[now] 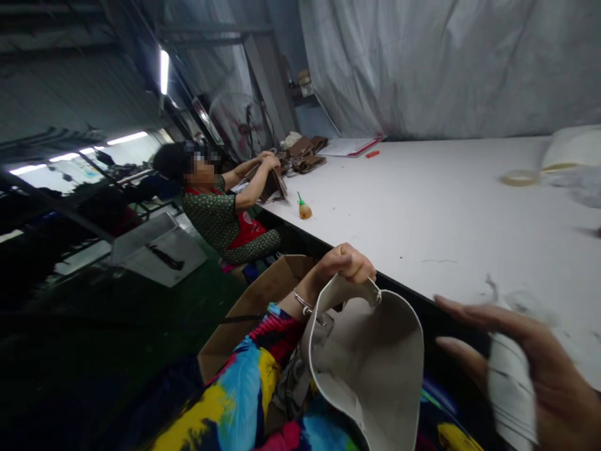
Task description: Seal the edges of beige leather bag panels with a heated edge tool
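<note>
My left hand (346,263), closed, grips the upper rim of an off-white bag (385,351). The bag hangs over my lap, in front of the table edge, its wide mouth facing me and its pale inside showing. To the right of the bag, my right hand (539,363) is held apart from it with fingers spread. White wrapping with dark lines (509,388) covers one of its fingers. Some of that hand is blurred and cut off by the frame edge.
A white table (422,207) stretches ahead. On it are a small bottle with a green spout (305,208), an orange object (372,154), a tape roll (519,178) and brown pieces (305,156). A cardboard box (258,294) stands beside my left arm. A co-worker (211,213) handles a brown item.
</note>
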Demonstrator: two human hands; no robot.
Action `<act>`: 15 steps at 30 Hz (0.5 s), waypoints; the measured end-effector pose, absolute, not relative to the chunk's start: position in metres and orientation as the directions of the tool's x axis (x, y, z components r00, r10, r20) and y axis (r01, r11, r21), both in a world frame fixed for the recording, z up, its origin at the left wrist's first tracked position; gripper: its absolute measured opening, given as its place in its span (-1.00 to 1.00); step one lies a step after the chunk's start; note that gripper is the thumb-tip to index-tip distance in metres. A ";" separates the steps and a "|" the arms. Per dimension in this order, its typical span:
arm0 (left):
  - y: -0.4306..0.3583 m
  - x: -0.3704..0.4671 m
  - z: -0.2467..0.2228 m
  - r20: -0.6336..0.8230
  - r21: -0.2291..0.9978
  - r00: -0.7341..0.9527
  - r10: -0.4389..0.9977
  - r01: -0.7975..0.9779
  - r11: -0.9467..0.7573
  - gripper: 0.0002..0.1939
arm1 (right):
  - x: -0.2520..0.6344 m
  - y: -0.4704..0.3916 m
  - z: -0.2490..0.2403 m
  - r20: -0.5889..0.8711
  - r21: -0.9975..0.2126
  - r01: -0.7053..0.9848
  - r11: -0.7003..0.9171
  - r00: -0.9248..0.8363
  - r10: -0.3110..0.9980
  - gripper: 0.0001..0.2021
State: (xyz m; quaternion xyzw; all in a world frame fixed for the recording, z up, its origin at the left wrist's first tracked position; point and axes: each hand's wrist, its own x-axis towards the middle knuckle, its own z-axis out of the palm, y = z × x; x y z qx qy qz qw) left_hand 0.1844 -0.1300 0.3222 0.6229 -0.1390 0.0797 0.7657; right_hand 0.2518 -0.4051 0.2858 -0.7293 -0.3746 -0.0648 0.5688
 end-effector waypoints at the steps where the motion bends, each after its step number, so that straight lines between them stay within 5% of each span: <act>1: -0.138 0.186 0.320 0.296 0.930 0.952 -0.083 -0.267 0.255 -0.18 | 0.253 -0.399 0.294 0.546 -0.754 0.656 -0.024 0.647 0.533 -0.47; 5: -0.165 0.187 0.315 0.221 0.916 0.974 -0.038 -0.195 0.350 -0.23 | 0.256 -0.376 0.302 0.524 -0.758 0.649 0.068 0.543 0.656 -0.64; 15: -0.179 0.194 0.297 0.123 0.912 0.992 0.015 -0.119 0.392 -0.20 | 0.262 -0.381 0.276 0.544 -0.701 0.712 0.037 0.501 0.673 -0.81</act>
